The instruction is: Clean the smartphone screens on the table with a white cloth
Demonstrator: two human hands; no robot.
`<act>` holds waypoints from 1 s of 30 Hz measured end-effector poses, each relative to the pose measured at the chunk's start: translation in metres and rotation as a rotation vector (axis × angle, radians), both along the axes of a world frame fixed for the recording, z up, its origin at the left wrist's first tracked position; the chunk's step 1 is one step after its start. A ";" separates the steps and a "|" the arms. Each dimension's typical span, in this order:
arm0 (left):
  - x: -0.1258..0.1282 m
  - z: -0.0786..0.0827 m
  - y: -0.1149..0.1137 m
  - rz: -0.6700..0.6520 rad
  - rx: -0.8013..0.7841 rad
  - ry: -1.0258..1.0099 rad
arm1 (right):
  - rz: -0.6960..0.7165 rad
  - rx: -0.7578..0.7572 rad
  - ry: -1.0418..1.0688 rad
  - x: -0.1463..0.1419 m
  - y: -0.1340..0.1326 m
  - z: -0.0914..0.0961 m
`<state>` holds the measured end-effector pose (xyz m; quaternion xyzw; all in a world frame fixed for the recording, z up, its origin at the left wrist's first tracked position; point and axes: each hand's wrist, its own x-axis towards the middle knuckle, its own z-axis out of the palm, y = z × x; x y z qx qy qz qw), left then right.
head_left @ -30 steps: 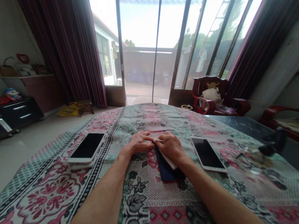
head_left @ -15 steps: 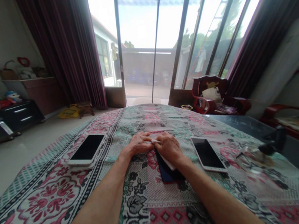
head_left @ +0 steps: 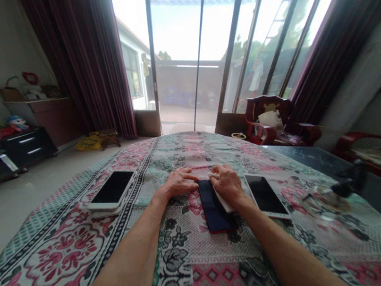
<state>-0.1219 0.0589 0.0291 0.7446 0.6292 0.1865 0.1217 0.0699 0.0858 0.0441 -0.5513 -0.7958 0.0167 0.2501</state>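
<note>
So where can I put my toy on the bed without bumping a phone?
Plenty of bare bedspread nearer than the left white phone, and at the far end toward the window. Crowded: left hand, dark phone, right hand with its white cloth, and the right white phone sit close together.

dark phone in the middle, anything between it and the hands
Nothing visible between the left hand and the dark phone. A white cloth lies between the right hand and the screen.
</note>
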 end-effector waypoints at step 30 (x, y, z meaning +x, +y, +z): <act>0.002 -0.001 -0.001 -0.012 -0.032 0.066 | 0.002 -0.063 -0.011 -0.005 0.001 -0.007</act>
